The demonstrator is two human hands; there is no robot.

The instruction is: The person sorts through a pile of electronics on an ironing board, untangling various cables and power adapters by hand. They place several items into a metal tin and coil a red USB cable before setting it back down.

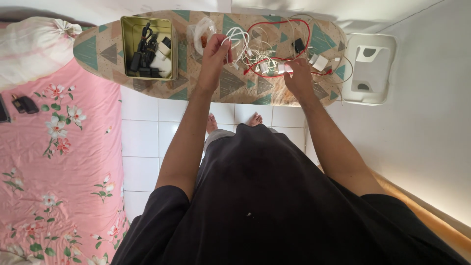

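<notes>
The left hand [214, 53] is raised above the patterned ironing board [98, 49], fingers pinched on a coiled white cable [236, 38], seemingly lifting it free of the heap of red and white cables [274, 46]. The right hand [298, 73] presses flat on that heap, fingers spread, probably steadying it. A gold rectangular tin [128, 46] at the board's left end holds black chargers; a clear plastic bag [201, 34] lies beside it.

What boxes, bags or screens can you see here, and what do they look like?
Metal tin: on the ironing board's left end, rectangular, gold-green, open, holding dark chargers and cables.
Clear plastic bag: on the board beside the tin, by the left hand, crumpled, something orange inside.
Dark flat device: at the picture's left edge on the pink floral bedsheet; too cut off to tell if it is a screen.
</notes>
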